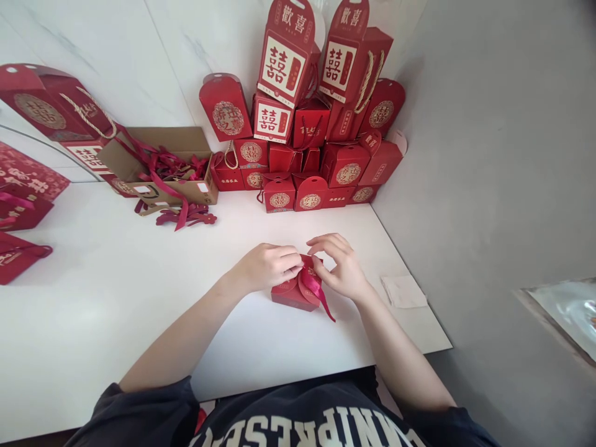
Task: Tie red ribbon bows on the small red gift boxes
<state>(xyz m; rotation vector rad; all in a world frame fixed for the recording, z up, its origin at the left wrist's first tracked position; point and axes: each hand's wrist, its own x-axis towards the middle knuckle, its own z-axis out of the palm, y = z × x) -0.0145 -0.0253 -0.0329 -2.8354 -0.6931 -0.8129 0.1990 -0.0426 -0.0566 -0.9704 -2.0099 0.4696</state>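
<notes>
A small red gift box [293, 297] with curved closing flaps sits on the white table in front of me. A magenta ribbon [314, 287] lies over its top, and one tail hangs down the near right side. My left hand [274, 266] is closed in a pinch at the top of the box, where the ribbon begins. Curved over the box's right side, my right hand [339, 264] has its fingers apart. Its thumb is beside the ribbon, and whether it touches is hard to see. My fingers partly hide the ribbon's upper end.
Stacked red gift boxes [310, 192] stand against the back wall. To their left, an open cardboard box [205, 194] holds magenta ribbons, with several ribbon pieces [186, 217] in front. More red boxes [23, 257] are at far left. A white paper [404, 292] lies near the right wall.
</notes>
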